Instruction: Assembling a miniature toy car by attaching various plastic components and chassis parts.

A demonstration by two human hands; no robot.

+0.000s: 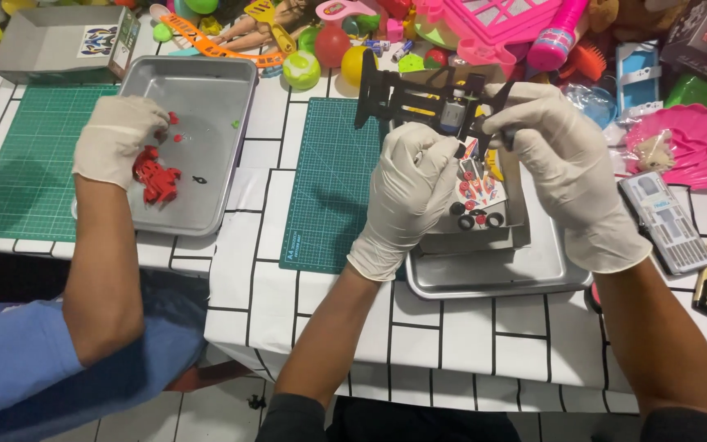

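Note:
My left hand (407, 192) and my right hand (562, 164), both in white gloves, hold a black toy car chassis (419, 98) with a small silver motor (453, 110) in it, above a metal tray (493, 274). My right hand pinches something thin at the chassis's right side; I cannot tell what. Under the hands in the tray lie a sticker sheet (480, 187) and small black wheels (476, 219). A green cutting mat (325, 188) lies left of the tray.
At the left a co-worker's gloved hand (116, 139) reaches into another metal tray (198, 123) with red plastic parts (155, 178). Colourful toys (484, 29) crowd the far edge. A grey box (63, 41), a pink shell dish (689, 147) and a bit case (664, 221) stand around.

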